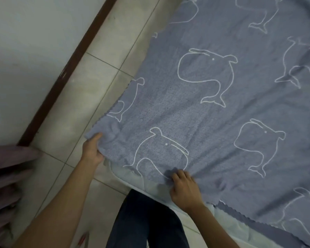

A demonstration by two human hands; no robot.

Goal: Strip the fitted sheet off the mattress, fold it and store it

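Sheet: we see the blue-grey sheet [213, 122], printed with white whale outlines, spread over the mattress and filling the right of the view. Its near-left corner is drawn out past the mattress and hangs over the floor.
Left grip: our left grip [93, 151] is closed on that loose corner, thumb on top of the cloth and fingers curled beneath its edge.
Right grip: our right grip [184, 188] sits on the sheet close to the near side of the mattress. Its fingers are curled into the fabric and pinch up a bunch, with creases fanning out from it.
Mattress: the pale mattress [131, 178] shows bare at its rounded corner between our two grips, and again as a thin strip at lower right.
Hem: a scalloped edge of the sheet runs along the lower right, where one layer overlaps another.
Floor: pale tiled floor [104, 83] lies to the left of the bed.
Skirting: a dark brown skirting board [64, 77] runs diagonally between the floor and the white wall [25, 42].
Left edge: we see blurred mauve fabric [5, 176] and cannot tell what it is.
Legs: our dark trousers [145, 221] stand just beside the mattress corner, between our arms.
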